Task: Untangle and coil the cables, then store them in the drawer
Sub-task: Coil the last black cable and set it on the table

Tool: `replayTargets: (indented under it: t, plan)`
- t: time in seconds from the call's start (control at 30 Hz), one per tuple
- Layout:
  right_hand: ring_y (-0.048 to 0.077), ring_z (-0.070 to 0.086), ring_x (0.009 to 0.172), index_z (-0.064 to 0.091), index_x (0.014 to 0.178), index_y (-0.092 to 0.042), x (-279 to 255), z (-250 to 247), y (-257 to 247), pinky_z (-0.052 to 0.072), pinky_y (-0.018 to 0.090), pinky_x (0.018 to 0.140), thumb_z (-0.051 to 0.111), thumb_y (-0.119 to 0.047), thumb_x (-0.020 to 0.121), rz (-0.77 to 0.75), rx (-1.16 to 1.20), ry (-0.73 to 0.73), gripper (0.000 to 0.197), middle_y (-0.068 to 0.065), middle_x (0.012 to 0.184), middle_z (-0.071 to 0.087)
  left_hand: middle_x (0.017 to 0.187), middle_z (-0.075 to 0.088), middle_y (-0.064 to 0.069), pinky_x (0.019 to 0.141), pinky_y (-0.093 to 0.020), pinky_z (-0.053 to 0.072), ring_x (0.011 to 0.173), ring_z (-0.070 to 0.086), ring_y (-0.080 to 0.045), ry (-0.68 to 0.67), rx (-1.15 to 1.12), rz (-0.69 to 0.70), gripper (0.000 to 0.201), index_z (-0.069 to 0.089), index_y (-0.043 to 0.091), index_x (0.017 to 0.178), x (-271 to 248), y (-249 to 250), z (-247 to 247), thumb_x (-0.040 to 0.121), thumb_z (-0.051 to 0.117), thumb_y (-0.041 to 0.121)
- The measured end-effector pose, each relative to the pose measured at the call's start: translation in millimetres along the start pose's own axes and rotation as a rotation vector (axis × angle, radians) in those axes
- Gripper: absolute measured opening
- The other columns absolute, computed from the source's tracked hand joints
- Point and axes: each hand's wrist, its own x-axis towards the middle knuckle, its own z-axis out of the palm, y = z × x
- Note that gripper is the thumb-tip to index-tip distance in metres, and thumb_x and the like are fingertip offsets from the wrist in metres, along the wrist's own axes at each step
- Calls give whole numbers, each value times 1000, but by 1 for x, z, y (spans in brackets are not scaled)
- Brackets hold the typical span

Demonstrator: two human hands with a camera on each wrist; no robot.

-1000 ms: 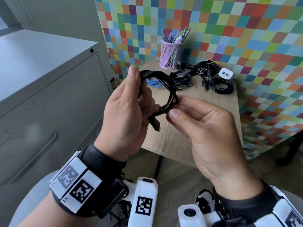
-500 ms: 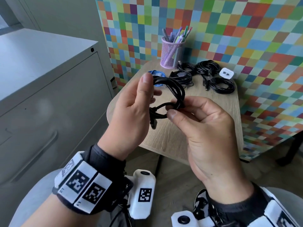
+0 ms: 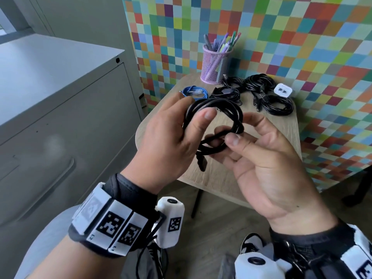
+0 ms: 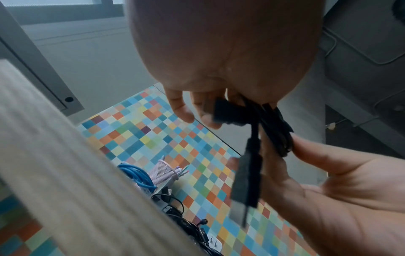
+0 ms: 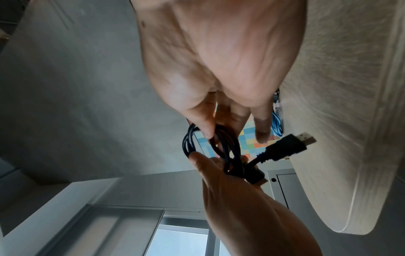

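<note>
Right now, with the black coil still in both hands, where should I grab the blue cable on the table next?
Take the blue cable across its bundled loops, coming from above on its near left side. It lies flat as a small coil by the table edge; the pen cup and black cables crowd the far and right sides.

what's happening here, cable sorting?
Yes. A person holds a coiled black cable in both hands above a small wooden table: left hand grips the loops, right hand pinches a strand. One plug hangs loose. A blue cable and more black cables lie on the table.
</note>
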Motion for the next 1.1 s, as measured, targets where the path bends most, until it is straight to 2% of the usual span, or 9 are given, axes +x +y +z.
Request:
replayTargets:
  t: [0.07, 0.2, 0.37, 0.43, 0.5, 0.67, 0.8, 0.93, 1.1]
  plan:
    - [27, 71, 80, 58, 115, -17, 0, -2, -1, 55, 55, 102, 63, 5, 79, -29, 25, -14, 43, 13, 91, 73, 76, 38, 17, 62, -13, 31, 68, 44, 1, -24, 33, 31, 25, 37, 40, 79, 1, -2, -1, 101, 46, 45]
    - [24, 70, 86, 56, 123, -20, 0, -6, -2, 54, 50, 104, 64, 8, 84, -74, 43, -99, 49, 11, 93, 71, 62, 46, 11, 54, -36, 43, 57, 45, -9, -60, 85, -9, 31, 51, 26, 83, -2, -5, -3, 101, 45, 51]
    - [21, 69, 88, 47, 137, -20, -1, -9, -6, 57, 43, 100, 60, 3, 88, -101, 68, -256, 55, 11, 93, 68, 61, 60, 30, 58, -9, 38, 59, 58, 10, -88, -45, -57, 28, 49, 39, 75, -2, 1, -5, 102, 49, 49]
    - [20, 70, 88, 45, 140, -18, -1, -12, -6, 55, 44, 104, 61, 4, 92, -94, 76, -298, 55, 11, 95, 67, 61, 62, 28, 60, -8, 41, 62, 63, 8, -137, -173, -117, 26, 52, 35, 74, -2, 5, -4, 97, 48, 47]
    - [20, 69, 88, 45, 139, -17, -1, -14, -6, 56, 40, 100, 64, 2, 92, -78, 100, -325, 54, 13, 95, 65, 62, 67, 18, 58, -12, 44, 60, 66, 2, -178, -292, -152, 27, 54, 31, 72, -2, 7, -3, 96, 51, 44]
    - [18, 63, 82, 48, 139, -11, 0, -16, -10, 56, 28, 88, 61, 1, 94, -18, 147, -356, 48, 11, 89, 61, 74, 70, -27, 46, -22, 35, 47, 42, -13, -302, -532, -253, 39, 49, 14, 72, 0, 3, -6, 97, 54, 43]
    - [15, 58, 71, 54, 140, -7, 0, -14, -9, 56, 33, 93, 63, -1, 96, 36, 235, -400, 45, 10, 85, 56, 58, 62, 1, 43, -24, 31, 44, 43, -24, -370, -614, -344, 40, 51, 11, 69, -2, 0, -4, 101, 57, 34]
    - [16, 57, 72, 62, 135, -15, -1, -10, -8, 54, 31, 91, 70, -11, 92, -87, -95, -335, 44, 6, 85, 57, 62, 45, -15, 43, -31, 28, 45, 40, -18, -324, -604, -380, 44, 51, 4, 69, -2, -7, -3, 100, 59, 34]
    - [17, 66, 100, 55, 145, -34, 3, -14, -1, 54, 35, 96, 72, 1, 87, -291, -636, -156, 70, 4, 99, 67, 55, 51, -1, 44, -22, 36, 43, 46, -12, -216, -509, -297, 38, 61, 11, 71, -2, -4, -5, 96, 64, 40]
